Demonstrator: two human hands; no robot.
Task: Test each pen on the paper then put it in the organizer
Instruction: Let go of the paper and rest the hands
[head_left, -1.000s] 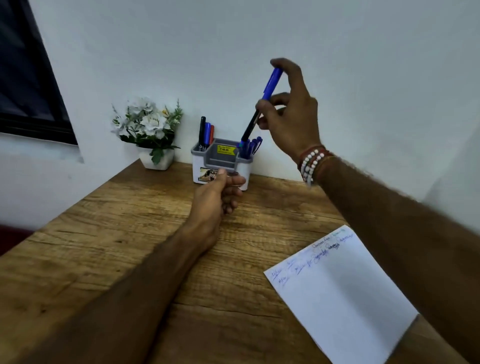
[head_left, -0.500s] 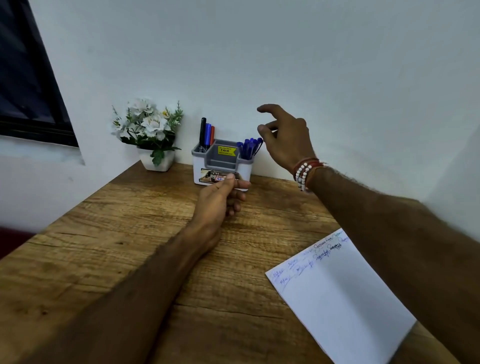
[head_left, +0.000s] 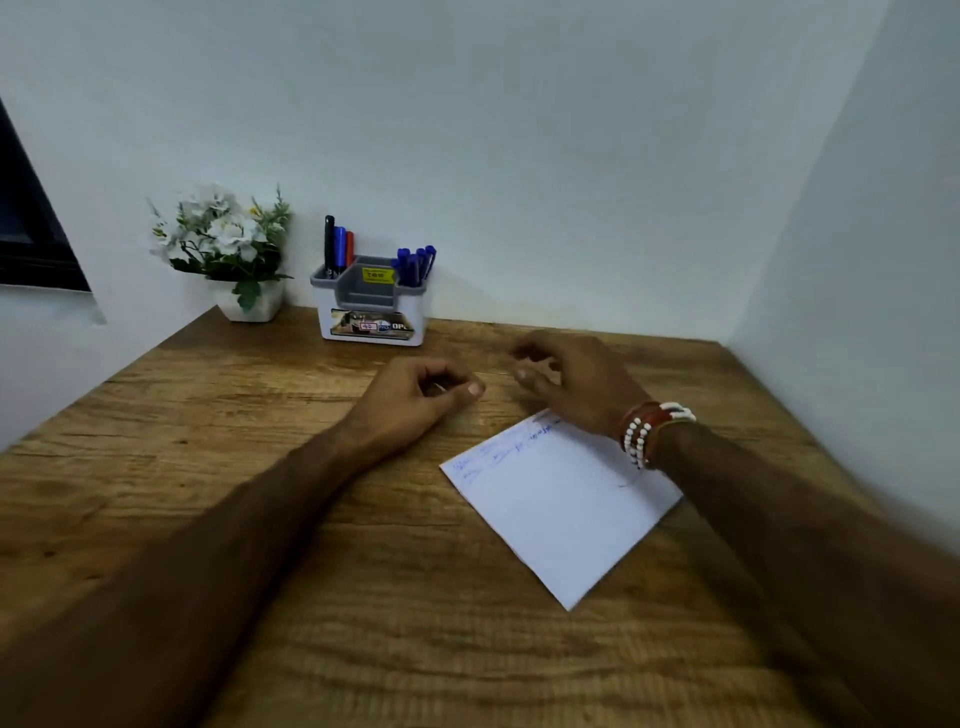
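A grey and white organizer (head_left: 370, 306) stands against the wall at the back of the wooden desk (head_left: 260, 493). Several blue pens (head_left: 415, 265) stand in its right compartment; a black, a blue and a red marker (head_left: 338, 248) stand in its left one. A white paper (head_left: 561, 499) with blue scribbles along its top edge lies right of centre. My left hand (head_left: 415, 397) rests on the desk with fingers loosely curled, holding nothing. My right hand (head_left: 571, 382), blurred, hovers just above the paper's far corner with relaxed fingers and nothing in it.
A small white pot of white artificial flowers (head_left: 228, 249) stands left of the organizer. A dark window frame (head_left: 31, 228) is at the far left. White walls close the desk at the back and right.
My right hand dropped the blue pen into the organizer's right compartment, then drew back and down toward the paper. My left hand pulled back from the organizer's front.
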